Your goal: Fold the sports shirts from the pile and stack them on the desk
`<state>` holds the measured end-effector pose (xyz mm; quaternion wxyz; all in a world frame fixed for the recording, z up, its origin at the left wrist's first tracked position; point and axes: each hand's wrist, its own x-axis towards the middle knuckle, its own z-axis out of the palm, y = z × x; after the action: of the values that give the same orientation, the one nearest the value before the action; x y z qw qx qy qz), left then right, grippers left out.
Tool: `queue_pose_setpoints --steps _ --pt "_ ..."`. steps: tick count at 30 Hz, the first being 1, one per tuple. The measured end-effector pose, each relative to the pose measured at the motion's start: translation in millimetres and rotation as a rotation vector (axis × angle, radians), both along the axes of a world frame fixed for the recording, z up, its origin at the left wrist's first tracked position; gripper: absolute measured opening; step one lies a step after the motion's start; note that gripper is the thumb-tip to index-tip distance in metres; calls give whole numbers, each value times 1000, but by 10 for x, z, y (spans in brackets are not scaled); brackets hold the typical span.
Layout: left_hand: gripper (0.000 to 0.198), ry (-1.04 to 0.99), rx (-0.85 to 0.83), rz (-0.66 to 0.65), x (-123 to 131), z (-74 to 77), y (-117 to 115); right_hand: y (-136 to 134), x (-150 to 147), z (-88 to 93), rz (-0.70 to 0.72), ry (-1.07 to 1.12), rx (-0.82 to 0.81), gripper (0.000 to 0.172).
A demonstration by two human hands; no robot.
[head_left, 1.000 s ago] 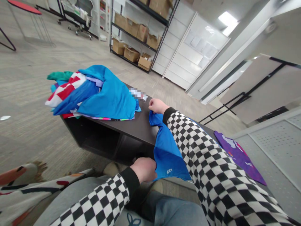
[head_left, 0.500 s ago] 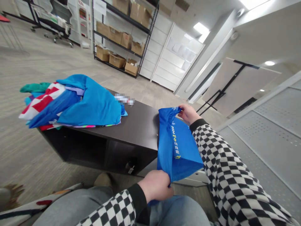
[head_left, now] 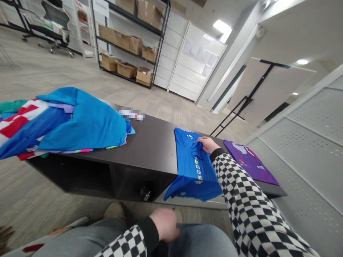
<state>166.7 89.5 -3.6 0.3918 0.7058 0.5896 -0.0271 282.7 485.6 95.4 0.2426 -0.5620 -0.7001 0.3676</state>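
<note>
A folded blue shirt [head_left: 191,166] with yellow print lies on the dark table [head_left: 152,142], its lower part hanging over the near edge. My right hand [head_left: 207,144] rests on its upper part with fingers pinched on the fabric. My left hand [head_left: 164,224] is low by my lap, away from the shirt, fingers curled and seemingly holding nothing.
A heap of bright clothes [head_left: 59,123], mostly blue with red-white checks, covers the table's left end. A purple garment [head_left: 248,162] lies flat at the right end. Shelving with cardboard boxes [head_left: 128,39] stands behind; a grey panel [head_left: 308,153] rises at the right.
The blue shirt, held up between both hands, has been laid on the table. My left hand let go and dropped to my lap; my right hand stays on the shirt.
</note>
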Motion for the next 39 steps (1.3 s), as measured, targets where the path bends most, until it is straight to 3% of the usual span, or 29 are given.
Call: queue_pose_setpoints --steps 5,13,20,22,26,30,35,37,39 --pt "53 -35 46 52 -112 93 59 91 103 4 -69 -24 -42 18" --pt "51 -23 4 -13 -5 -71 -20 126 329 233 -77 -313 159 23" --pt "41 -56 49 20 -123 0 -31 -241 324 333 -4 -567 372 25" --pt "38 -61 65 44 -183 53 -20 -409 340 349 23 -684 297 29" --pt "35 -58 91 53 -231 129 -23 -669 436 425 187 -797 -11 50" --pt "35 -57 101 27 -183 164 -78 -815 501 486 267 -770 205 30" --pt "35 -42 109 8 -154 158 -147 -978 441 398 544 -823 359 14" --pt "36 -33 109 6 -170 147 -166 -1022 400 386 563 -884 427 6" --pt "37 -31 103 6 -190 144 -185 -1047 371 426 562 -921 472 9"
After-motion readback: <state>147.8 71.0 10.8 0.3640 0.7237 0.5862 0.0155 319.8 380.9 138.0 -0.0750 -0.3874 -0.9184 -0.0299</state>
